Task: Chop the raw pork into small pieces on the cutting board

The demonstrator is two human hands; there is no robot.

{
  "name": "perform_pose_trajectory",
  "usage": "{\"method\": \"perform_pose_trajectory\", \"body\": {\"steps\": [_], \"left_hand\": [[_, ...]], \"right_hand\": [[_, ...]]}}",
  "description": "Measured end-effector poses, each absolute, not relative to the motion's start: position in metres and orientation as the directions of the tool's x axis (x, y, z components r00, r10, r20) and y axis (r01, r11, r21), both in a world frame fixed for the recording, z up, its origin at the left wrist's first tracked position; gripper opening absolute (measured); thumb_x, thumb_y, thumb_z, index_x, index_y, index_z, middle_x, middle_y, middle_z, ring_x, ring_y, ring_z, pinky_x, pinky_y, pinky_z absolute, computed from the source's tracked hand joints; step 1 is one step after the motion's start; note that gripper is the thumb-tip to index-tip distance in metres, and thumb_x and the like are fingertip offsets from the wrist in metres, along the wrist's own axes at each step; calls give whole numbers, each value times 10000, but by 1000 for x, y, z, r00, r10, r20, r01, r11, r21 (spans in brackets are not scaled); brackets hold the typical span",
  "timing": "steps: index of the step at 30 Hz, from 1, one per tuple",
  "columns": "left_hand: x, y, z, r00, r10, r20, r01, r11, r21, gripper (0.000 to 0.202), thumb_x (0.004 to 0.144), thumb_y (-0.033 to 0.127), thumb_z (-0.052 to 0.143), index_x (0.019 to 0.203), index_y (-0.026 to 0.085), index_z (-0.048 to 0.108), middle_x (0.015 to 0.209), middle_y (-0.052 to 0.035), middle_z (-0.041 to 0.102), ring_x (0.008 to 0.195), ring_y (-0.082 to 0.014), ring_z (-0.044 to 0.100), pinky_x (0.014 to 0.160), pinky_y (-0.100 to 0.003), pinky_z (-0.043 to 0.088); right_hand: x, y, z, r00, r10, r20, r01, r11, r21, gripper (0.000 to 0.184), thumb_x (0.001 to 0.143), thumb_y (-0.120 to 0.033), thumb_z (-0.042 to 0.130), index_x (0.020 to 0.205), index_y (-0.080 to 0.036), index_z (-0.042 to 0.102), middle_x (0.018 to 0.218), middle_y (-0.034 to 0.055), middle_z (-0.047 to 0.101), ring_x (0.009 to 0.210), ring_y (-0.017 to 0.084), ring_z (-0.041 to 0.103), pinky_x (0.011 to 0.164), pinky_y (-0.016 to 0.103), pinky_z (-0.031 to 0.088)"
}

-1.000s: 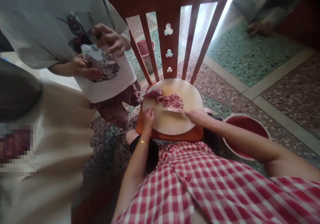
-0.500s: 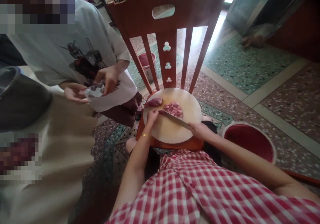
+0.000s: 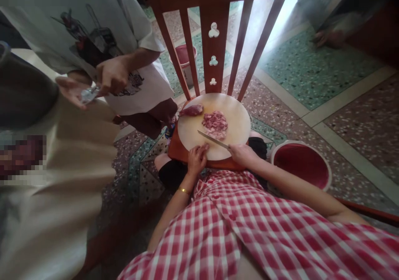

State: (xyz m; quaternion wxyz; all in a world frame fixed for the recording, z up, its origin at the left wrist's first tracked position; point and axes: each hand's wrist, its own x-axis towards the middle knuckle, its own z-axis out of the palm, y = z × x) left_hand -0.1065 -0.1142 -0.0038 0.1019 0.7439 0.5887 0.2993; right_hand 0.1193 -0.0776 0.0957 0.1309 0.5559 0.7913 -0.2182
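Note:
My right hand [image 3: 243,154] grips the handle of a knife [image 3: 213,139], whose blade points left over the round cutting board [image 3: 237,109]. Just beyond the blade lies a heap of chopped raw meat [image 3: 215,124]. A larger uncut piece of meat [image 3: 192,110] rests at the board's far left. My left hand [image 3: 197,158] is at the front left rim of the board, apart from the blade. Its fingers are curled together, and whether a small scrap is between them I cannot make out. The board sits on the seat of a wooden chair [image 3: 177,147].
A person [image 3: 109,76] stands at the left, handling a small clear item [image 3: 89,95]. A red basin [image 3: 302,163] is on the floor at my right, and a bucket [image 3: 185,61] behind the chair. A covered table [image 3: 75,159] bears a dark pot [image 3: 28,92].
My left hand has left the knife tip and drawn back to the board's near rim. The blade now lies nearer me, clear of the chopped meat. The view has tilted down.

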Motion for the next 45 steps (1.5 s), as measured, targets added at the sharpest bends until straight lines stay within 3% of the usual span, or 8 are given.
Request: {"method": "perform_pose_trajectory", "body": {"steps": [3, 8, 15, 21, 27, 31, 36, 45], "left_hand": [[-104, -109, -5, 85, 917, 389, 774, -307, 553, 222, 872, 234, 454, 1042, 174, 584, 1100, -106, 570, 1068, -199, 511, 914, -376, 439], [-92, -98, -15, 189, 900, 392, 750, -390, 534, 224, 896, 247, 438, 1040, 181, 595, 1017, -93, 623, 1021, -186, 549, 898, -367, 462], [-91, -99, -39, 146, 913, 380, 776, -344, 529, 219, 868, 232, 459, 1005, 174, 619, 922, -111, 626, 958, -226, 566, 856, -407, 471], [-89, -100, -41, 138, 924, 355, 783, -322, 533, 282, 862, 227, 457, 1107, 176, 588, 1035, -125, 632, 1017, -238, 566, 895, -407, 448], [-89, -100, -41, 112, 946, 305, 782, -273, 560, 249, 849, 246, 476, 1046, 179, 613, 1071, -139, 625, 1050, -258, 558, 913, -445, 437], [-89, -99, -35, 116, 938, 326, 775, -290, 561, 223, 869, 250, 449, 961, 177, 638, 956, -126, 640, 972, -237, 578, 876, -424, 454], [-88, -99, -22, 119, 915, 385, 752, -336, 567, 232, 893, 268, 435, 989, 190, 632, 1018, -100, 612, 1018, -199, 544, 903, -373, 442], [-90, -100, -35, 110, 929, 353, 772, -304, 558, 232, 882, 232, 428, 994, 186, 627, 950, -106, 623, 921, -215, 556, 852, -390, 451]], "right_hand": [[112, -83, 99, -362, 807, -467, 932, 301, -203, 303, 940, -304, 288, 1042, -194, 551, 947, 109, 679, 877, 209, 642, 708, 282, 438], [105, -89, 102, -386, 800, -459, 922, 347, -170, 281, 930, -270, 306, 1036, -186, 552, 936, 110, 679, 874, 218, 645, 678, 279, 447], [105, -94, 99, -419, 775, -472, 905, 398, -150, 265, 886, -160, 333, 1043, -190, 544, 912, 93, 683, 836, 210, 648, 666, 280, 450], [78, -80, 84, -446, 761, -472, 894, 401, -198, 317, 924, -194, 274, 1128, -176, 516, 964, 112, 666, 892, 212, 634, 720, 283, 448], [46, -62, 75, -522, 716, -464, 853, 436, -287, 297, 930, -239, 305, 1122, -157, 516, 934, 125, 668, 867, 214, 639, 701, 269, 450], [81, -68, 78, -483, 739, -470, 876, 414, -250, 313, 914, -185, 315, 1161, -177, 507, 969, 116, 664, 893, 205, 634, 739, 275, 453], [113, -75, 91, -387, 765, -515, 919, 366, -147, 316, 894, -183, 350, 1165, -204, 511, 962, 115, 668, 880, 229, 641, 697, 291, 473], [86, -77, 95, -468, 715, -519, 882, 414, -224, 368, 910, -174, 301, 1239, -184, 467, 957, 119, 673, 901, 230, 637, 740, 308, 466]]}}
